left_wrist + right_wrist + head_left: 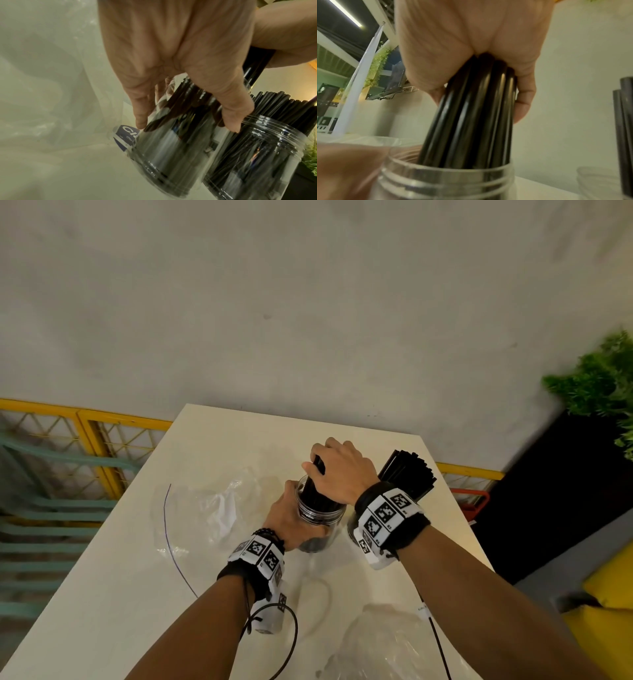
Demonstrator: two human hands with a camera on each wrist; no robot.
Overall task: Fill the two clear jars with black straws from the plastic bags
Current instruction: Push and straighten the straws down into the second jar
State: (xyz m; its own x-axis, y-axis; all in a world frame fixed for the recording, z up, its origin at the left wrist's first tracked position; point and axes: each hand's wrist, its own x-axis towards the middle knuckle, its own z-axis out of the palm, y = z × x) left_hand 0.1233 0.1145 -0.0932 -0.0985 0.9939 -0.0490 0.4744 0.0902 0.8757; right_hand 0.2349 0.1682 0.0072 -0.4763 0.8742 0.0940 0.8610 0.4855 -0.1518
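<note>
Setting: a pale table [113, 559] is set against a grey wall, with a yellow railing to the left and a green plant [603, 381] at the right edge.

Left hand: the left hand [291, 518] is wrapped round the side of the near jar [320, 520], fingers and thumb curled on the clear wall; the jar appears tilted in the left wrist view.

Right hand: the right hand [337, 470] is closed round a bundle of black straws [471, 112], whose lower ends are already inside the jar mouth.

Second jar: the far jar [257, 155] stands just beside the near one, packed with straws that project well above its rim (judged full).

Bags: crumpled clear plastic bags [212, 508] lie on the table left of the jars and near the front edge.

Handling, straws: judged light, smooth and fairly stiff; single straws are likely to slip from a loose grip, so the bundle is best held round its upper half.

Handling, jar: judged thin, light plastic and easily tipped; holding it by the side wall below the threaded neck is advised.

Appearance: glossy black tubes, uniform length; the jar is transparent with a ribbed screw neck.
</note>
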